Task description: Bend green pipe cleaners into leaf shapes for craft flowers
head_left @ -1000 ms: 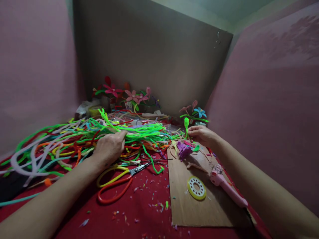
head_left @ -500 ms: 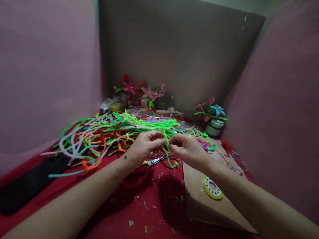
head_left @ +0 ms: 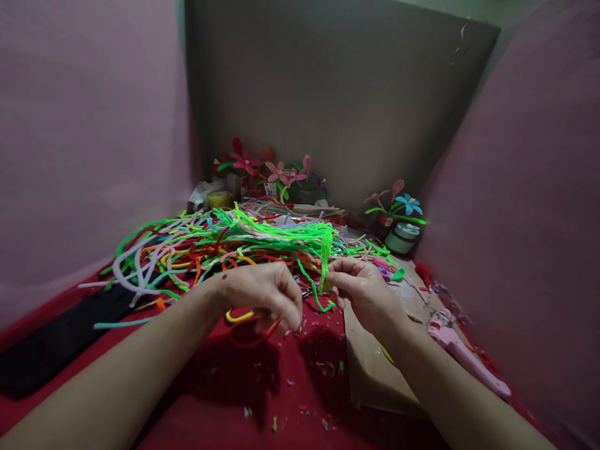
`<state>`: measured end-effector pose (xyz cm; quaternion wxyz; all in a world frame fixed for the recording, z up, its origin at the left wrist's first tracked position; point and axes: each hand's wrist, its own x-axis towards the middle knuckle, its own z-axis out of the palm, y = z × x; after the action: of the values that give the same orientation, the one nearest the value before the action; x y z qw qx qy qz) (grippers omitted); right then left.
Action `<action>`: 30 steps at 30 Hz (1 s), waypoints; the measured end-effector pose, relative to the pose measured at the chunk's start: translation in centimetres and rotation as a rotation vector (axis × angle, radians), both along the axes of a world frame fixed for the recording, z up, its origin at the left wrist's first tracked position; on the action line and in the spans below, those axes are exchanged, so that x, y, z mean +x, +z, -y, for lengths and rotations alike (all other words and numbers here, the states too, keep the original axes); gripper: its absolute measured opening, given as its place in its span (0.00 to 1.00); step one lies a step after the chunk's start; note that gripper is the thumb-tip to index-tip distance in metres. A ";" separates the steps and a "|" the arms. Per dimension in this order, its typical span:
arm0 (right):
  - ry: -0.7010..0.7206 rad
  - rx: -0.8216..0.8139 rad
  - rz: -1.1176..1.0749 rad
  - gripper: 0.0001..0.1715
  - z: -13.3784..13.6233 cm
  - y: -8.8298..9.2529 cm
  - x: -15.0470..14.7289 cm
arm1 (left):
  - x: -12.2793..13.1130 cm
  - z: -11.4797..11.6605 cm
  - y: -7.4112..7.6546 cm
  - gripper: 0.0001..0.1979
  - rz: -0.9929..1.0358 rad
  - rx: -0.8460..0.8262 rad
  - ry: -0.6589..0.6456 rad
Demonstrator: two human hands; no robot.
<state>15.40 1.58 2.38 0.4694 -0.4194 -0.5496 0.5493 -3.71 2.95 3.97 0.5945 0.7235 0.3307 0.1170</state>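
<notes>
My right hand (head_left: 360,287) pinches a bright green pipe cleaner piece (head_left: 326,253) between thumb and fingers. The piece stands upright, its upper part folded into a thick leaf-like shape above a thin stem. My left hand (head_left: 274,290) is apart from it, over the red cloth, with its fingers bent down and pressed together at the tips; whatever they hold is too small to make out. Under the left hand lie scissors (head_left: 240,317) with yellow and red handles, their blades mostly hidden. A bent green pipe cleaner (head_left: 319,303) lies between the hands.
A heap of coloured pipe cleaners (head_left: 262,234) spreads behind the hands. Pipe cleaner flowers (head_left: 281,175) stand at the back. A cardboard piece (head_left: 379,375) lies under my right arm, beside a pink tool (head_left: 464,356). A black strip (head_left: 70,337) lies left; scraps dot the red cloth (head_left: 210,400).
My left hand has let go of the green piece and moved down and left. My right hand still holds it, slightly further right. The pink tool has come into sight; the yellow disc is mostly covered.
</notes>
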 end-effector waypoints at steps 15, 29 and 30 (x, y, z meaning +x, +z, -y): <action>-0.113 0.231 0.208 0.09 1.6 -1.6 -1.4 | 2.2 -0.1 -2.2 0.11 0.480 -0.049 0.483; 0.084 -0.089 -0.052 0.09 1.3 -3.1 -1.0 | 2.7 0.1 -2.5 0.11 0.361 -0.029 0.501; 0.084 -0.085 -0.050 0.09 1.3 -3.2 -1.0 | 2.8 0.2 -2.5 0.11 0.341 -0.007 0.518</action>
<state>14.45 0.23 -0.81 0.4414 -0.4014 -0.5311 0.6016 -0.87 2.71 1.51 0.5941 0.5831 0.4002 0.3832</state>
